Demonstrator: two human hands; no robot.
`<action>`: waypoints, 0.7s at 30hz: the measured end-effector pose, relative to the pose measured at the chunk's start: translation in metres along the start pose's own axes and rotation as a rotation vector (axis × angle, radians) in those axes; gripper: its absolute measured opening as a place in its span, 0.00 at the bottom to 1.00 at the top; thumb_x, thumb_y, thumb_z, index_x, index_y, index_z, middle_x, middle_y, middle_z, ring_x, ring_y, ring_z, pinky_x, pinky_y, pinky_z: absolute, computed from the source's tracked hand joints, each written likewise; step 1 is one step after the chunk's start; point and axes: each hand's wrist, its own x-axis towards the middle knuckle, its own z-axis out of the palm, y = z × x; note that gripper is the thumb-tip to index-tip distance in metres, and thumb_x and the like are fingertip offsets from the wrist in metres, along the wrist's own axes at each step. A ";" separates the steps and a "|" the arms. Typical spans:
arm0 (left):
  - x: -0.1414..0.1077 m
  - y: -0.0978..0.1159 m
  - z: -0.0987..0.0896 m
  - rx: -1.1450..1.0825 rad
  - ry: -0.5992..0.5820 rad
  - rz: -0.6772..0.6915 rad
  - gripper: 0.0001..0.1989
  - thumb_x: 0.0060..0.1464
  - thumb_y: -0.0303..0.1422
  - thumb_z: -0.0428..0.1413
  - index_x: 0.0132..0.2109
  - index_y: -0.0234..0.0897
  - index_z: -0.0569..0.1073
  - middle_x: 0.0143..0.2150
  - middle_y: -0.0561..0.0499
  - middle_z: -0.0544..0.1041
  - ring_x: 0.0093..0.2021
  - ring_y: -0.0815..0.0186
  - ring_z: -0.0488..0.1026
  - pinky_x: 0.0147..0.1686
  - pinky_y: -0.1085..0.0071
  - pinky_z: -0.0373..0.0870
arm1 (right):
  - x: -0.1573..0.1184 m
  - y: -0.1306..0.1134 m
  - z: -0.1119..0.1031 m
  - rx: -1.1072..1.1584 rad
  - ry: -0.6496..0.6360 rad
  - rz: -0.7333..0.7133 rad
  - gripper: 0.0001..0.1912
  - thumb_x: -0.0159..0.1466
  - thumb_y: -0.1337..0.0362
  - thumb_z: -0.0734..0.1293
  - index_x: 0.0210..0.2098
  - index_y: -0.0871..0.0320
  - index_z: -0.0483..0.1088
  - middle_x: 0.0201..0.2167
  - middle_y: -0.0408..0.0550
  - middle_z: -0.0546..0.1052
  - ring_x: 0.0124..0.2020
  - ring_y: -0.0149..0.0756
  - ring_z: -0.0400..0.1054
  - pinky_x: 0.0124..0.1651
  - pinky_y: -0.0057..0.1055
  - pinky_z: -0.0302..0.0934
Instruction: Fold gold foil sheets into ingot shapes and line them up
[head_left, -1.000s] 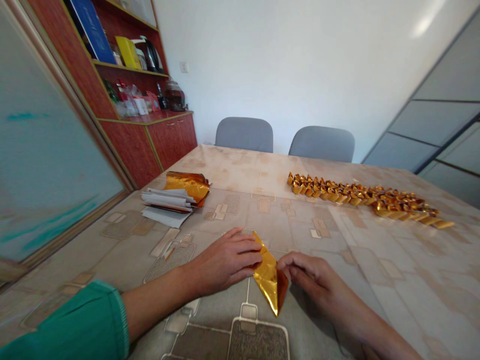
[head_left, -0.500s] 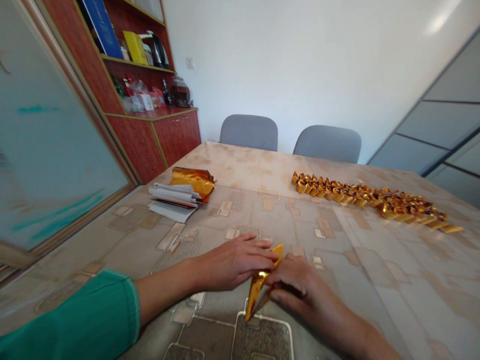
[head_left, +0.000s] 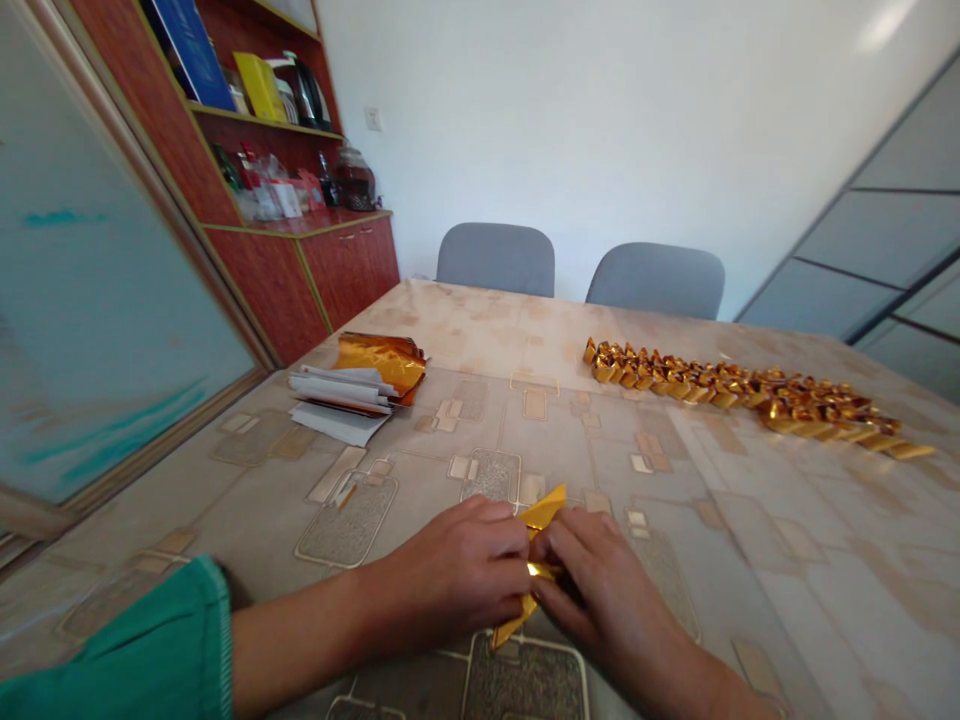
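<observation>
A strip of folded gold foil paper lies between my hands at the near middle of the table, its pointed ends showing above and below the fingers. My left hand is closed, fingertips gripping the paper's left side. From the right, my right hand pinches the same piece between thumb and fingers. The fingers hide the middle of the paper. To the left rests a stack of gold and white paper sheets. Folded gold pieces stand in long rows at the right.
The table has a patterned cover. Two grey chairs stand at its far side. A red-brown cabinet with bottles and a kettle is at the back left, near a frosted glass door. A small stick lies left of my hands.
My left hand has gone from lying flat with fingers stretched over the foil paper to gripping it with bent fingers. My right hand keeps its pinch. The view has shifted slightly.
</observation>
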 end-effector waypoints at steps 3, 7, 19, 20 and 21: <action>-0.001 0.001 0.004 0.018 -0.024 0.023 0.10 0.64 0.31 0.52 0.32 0.38 0.71 0.34 0.53 0.74 0.34 0.66 0.67 0.35 0.67 0.60 | -0.002 0.004 -0.003 -0.091 0.005 0.001 0.08 0.61 0.72 0.68 0.34 0.55 0.64 0.34 0.44 0.72 0.35 0.40 0.64 0.38 0.35 0.52; -0.001 0.001 0.010 -0.043 0.022 -0.054 0.13 0.64 0.35 0.54 0.30 0.37 0.71 0.33 0.52 0.73 0.34 0.65 0.66 0.35 0.67 0.59 | -0.001 0.008 -0.010 -0.077 -0.030 0.078 0.09 0.59 0.73 0.70 0.33 0.56 0.65 0.33 0.44 0.72 0.36 0.40 0.65 0.38 0.35 0.53; -0.001 0.007 0.014 -0.077 -0.026 -0.202 0.08 0.60 0.37 0.58 0.36 0.38 0.72 0.37 0.51 0.72 0.38 0.62 0.66 0.37 0.67 0.60 | 0.009 0.015 -0.024 0.136 0.269 0.054 0.10 0.68 0.65 0.65 0.29 0.55 0.70 0.28 0.44 0.72 0.33 0.37 0.66 0.36 0.34 0.58; -0.001 0.007 0.014 -0.085 -0.022 -0.179 0.08 0.60 0.36 0.58 0.35 0.38 0.72 0.37 0.51 0.72 0.38 0.63 0.66 0.37 0.68 0.60 | 0.011 0.017 -0.024 0.127 0.304 0.036 0.08 0.68 0.64 0.64 0.32 0.55 0.71 0.30 0.45 0.74 0.35 0.39 0.67 0.38 0.35 0.60; 0.000 0.007 0.015 -0.096 -0.013 -0.155 0.07 0.61 0.35 0.57 0.35 0.37 0.72 0.36 0.51 0.73 0.37 0.63 0.66 0.37 0.68 0.60 | 0.012 0.019 -0.024 0.113 0.318 0.008 0.07 0.69 0.65 0.63 0.36 0.54 0.73 0.34 0.47 0.76 0.39 0.40 0.68 0.42 0.37 0.61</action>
